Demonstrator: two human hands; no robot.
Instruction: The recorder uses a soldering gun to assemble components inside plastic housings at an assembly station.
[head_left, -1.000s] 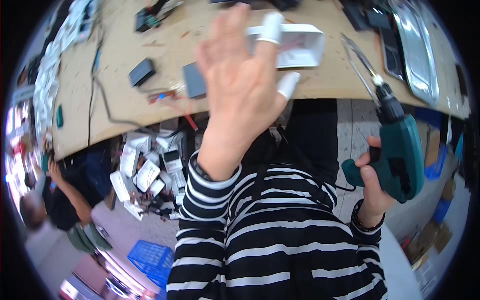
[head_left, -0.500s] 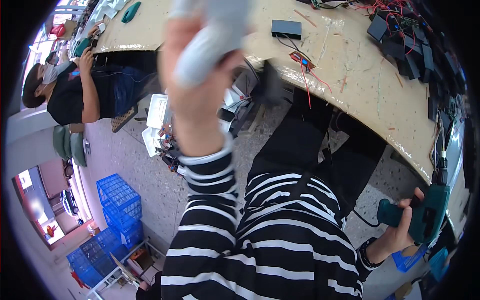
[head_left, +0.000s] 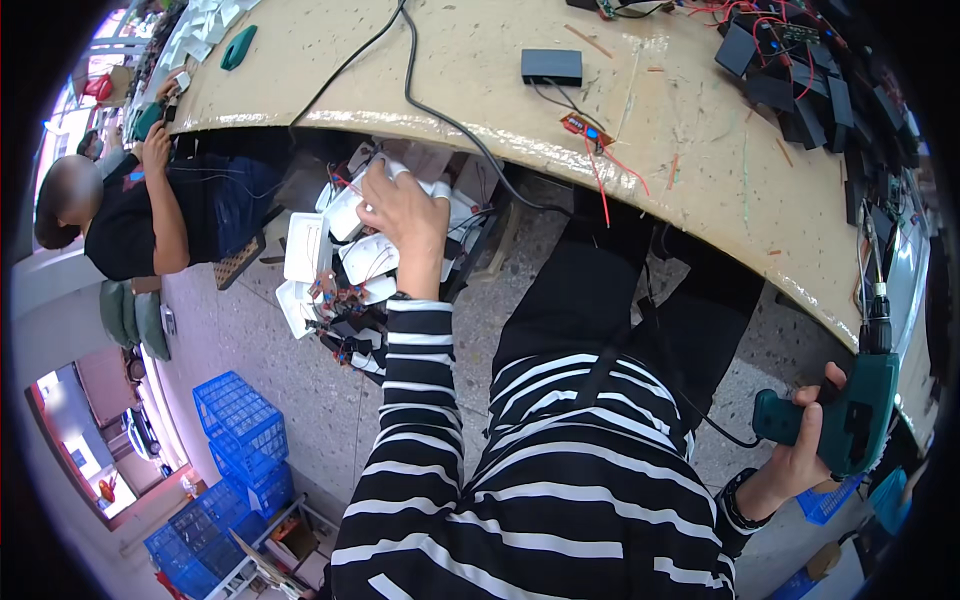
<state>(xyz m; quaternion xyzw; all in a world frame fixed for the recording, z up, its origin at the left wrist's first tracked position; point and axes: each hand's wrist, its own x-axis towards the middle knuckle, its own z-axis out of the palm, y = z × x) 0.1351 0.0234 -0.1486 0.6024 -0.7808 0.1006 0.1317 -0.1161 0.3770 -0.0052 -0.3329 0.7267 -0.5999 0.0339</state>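
My left hand (head_left: 408, 212) reaches down over a heap of white plastic casings (head_left: 370, 258) below the table's edge. Its fingers are apart and bent, with white coverings on the thumb and a finger. I make out nothing gripped in it, though some fingertips are lost among the white pieces. My right hand (head_left: 802, 448) is wrapped round the handle of a green power drill (head_left: 868, 415) at the table's right end. The drill's black chuck and thin bit point away from me. A black box (head_left: 551, 67) with leads to a small red circuit board (head_left: 586, 130) lies on the table.
Black boxes (head_left: 800, 95) with red wires are piled on the table's (head_left: 470, 80) right side. A black cable (head_left: 440, 110) crosses its left part. At the left, a person (head_left: 150, 200) sits working beside the table. Blue crates (head_left: 238, 418) stand on the floor.
My left hand has dropped from high in front of me to the heap of white casings; the white object blurred at it is no longer distinguishable. My right hand still holds the drill.
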